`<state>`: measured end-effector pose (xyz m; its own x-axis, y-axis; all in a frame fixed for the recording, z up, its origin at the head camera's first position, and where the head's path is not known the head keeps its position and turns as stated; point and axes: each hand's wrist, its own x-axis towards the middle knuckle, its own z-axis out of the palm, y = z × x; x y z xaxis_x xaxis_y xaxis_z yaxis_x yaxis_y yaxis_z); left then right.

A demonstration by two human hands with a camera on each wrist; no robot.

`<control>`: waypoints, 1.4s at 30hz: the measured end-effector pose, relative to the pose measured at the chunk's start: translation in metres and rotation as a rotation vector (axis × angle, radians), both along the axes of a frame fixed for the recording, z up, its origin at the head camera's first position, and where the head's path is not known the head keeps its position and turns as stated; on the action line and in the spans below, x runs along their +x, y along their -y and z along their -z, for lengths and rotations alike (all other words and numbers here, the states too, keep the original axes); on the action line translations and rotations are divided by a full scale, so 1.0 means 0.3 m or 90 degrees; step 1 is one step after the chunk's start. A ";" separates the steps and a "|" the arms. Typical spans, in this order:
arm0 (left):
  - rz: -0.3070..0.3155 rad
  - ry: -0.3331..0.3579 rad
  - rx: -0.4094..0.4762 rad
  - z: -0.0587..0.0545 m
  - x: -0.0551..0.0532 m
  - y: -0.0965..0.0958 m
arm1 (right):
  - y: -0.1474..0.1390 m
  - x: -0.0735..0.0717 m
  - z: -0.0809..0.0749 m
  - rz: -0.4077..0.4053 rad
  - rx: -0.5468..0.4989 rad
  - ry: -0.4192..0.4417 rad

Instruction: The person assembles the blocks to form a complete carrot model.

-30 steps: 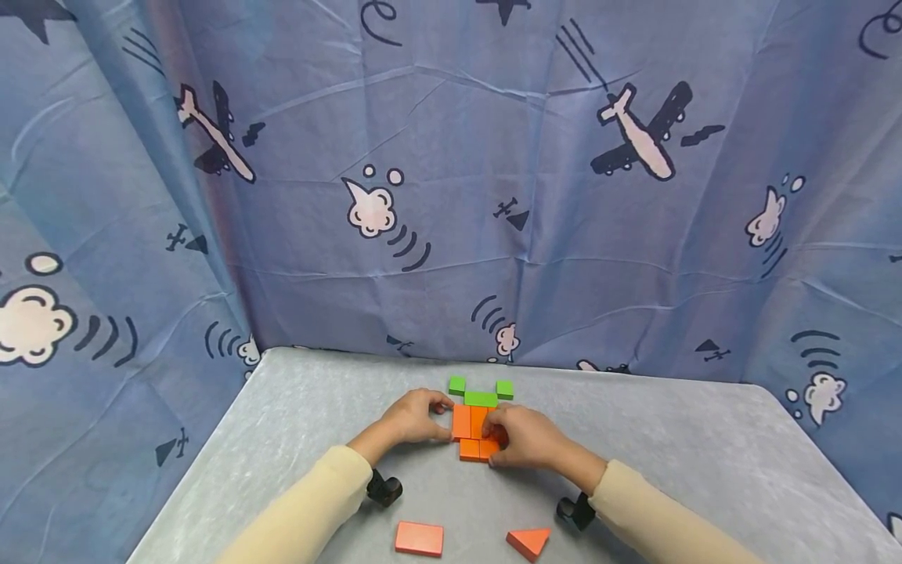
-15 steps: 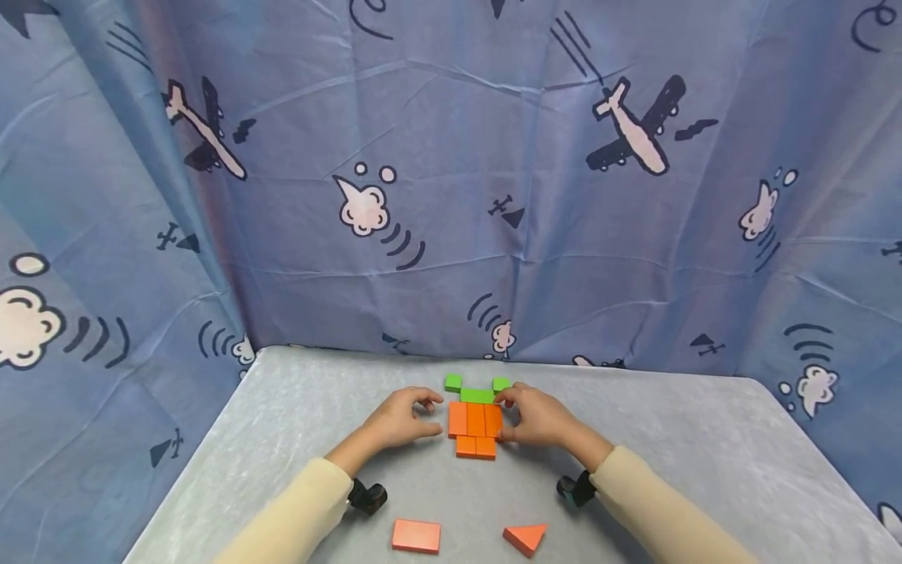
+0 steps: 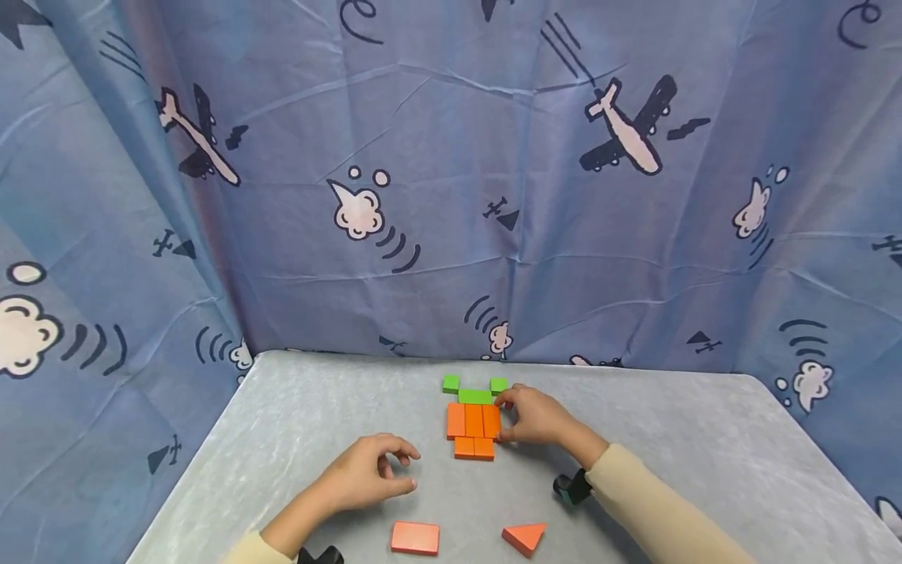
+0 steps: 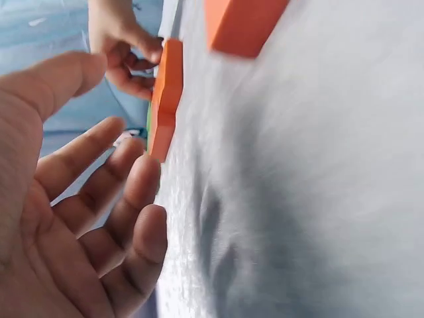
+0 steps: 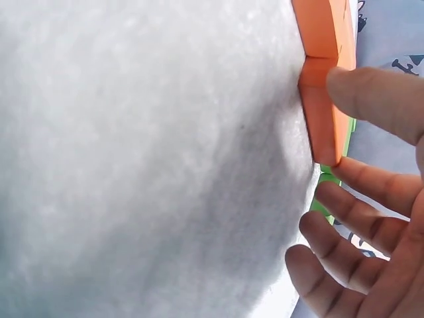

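Orange rectangular blocks lie side by side on the table; the rightmost orange block (image 3: pixel 491 421) is between the thumb and index finger of my right hand (image 3: pixel 539 417). In the right wrist view, the thumb touches one end of that block and the index fingertip meets its far corner. Two smaller orange blocks (image 3: pixel 474 448) sit against the row's near side. A long green block (image 3: pixel 475 396) lies along its far side, with green cubes (image 3: pixel 451 384) near both its ends. My left hand (image 3: pixel 362 474) holds nothing, fingers loosely bent above the table, nearest to a loose orange-red rectangular block (image 3: pixel 415 538).
An orange-red triangular block (image 3: pixel 524 539) lies near the front, right of the loose rectangular one. The table (image 3: pixel 634 454) has a pale grey cloth surface. Behind it hangs a blue curtain (image 3: pixel 437 313) printed with planes and clouds.
My left hand has left the side of the orange row and come back toward the front left. My right hand has shifted from the row's middle to the rightmost orange block, now in place there.
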<state>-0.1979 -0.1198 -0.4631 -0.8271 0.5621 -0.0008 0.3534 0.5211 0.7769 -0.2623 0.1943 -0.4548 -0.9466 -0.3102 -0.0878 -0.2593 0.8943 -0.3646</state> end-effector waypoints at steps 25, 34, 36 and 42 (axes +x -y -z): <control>0.029 0.121 -0.024 0.049 0.174 0.040 | 0.011 0.006 -0.003 0.030 0.009 0.044; 0.018 0.093 -0.033 0.047 0.161 0.014 | 0.015 -0.005 -0.004 0.032 0.024 0.038; 0.021 0.070 -0.026 0.048 0.154 0.011 | 0.017 -0.008 -0.008 0.032 0.031 0.036; 0.009 0.021 -0.012 0.055 0.137 -0.001 | 0.027 -0.017 -0.018 0.022 0.049 0.031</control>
<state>-0.1568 -0.1194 -0.4796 -0.8184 0.5733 -0.0390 0.3351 0.5312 0.7782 -0.2673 0.1862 -0.4493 -0.9508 -0.2674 -0.1566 -0.2107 0.9284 -0.3061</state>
